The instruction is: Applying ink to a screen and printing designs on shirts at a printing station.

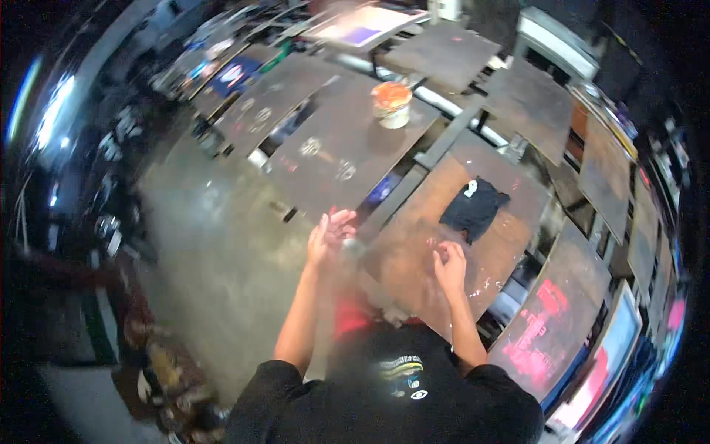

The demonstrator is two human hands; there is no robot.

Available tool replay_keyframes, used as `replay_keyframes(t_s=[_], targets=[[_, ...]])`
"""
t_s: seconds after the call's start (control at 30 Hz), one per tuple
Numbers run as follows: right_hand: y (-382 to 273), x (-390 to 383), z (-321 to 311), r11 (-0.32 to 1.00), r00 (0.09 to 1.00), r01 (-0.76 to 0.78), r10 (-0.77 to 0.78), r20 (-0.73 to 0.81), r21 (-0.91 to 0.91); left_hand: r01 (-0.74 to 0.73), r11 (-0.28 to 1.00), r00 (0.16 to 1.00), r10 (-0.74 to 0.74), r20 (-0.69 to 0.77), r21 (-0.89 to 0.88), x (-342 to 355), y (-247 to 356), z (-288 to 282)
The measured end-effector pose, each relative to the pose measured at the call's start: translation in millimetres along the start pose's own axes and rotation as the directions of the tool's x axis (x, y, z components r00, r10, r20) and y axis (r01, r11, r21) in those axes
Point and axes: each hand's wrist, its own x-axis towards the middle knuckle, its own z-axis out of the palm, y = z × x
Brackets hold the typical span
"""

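My left hand (330,235) is raised over the concrete floor beside the flat boards, its fingers apart and nothing in it. Over the near part of a brown, worn board (421,251) hovers my right hand (450,264). Its fingers are loosely bent and apart, with no object visible between them. Beyond that hand, a black folded cloth piece (477,211), perhaps a garment, lies on the same board with a small white patch at its upper left. The hand and the cloth do not touch.
On a dark board ahead stands a white bucket (392,111) with an orange-smeared rim. More boards spread out to the right, one with pink stains (536,333). A metal bar (451,140) runs between boards. Concrete floor (222,222) lies on the left.
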Motion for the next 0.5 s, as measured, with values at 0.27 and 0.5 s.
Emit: replay_keyframes(t_s=[0.27,0.5], targets=[[-44,2,39,0.928,0.913,-0.359,0.327,-0.244,-0.099,0.045,0.882,0.996,-0.001,-0.093,0.470,232,-42,-36],[-126,15,112,0.918,0.913,-0.367,0.324,-0.249,-0.152,-0.234,0.276,0.962,0.207,0.180,0.932,385,-62,-23]])
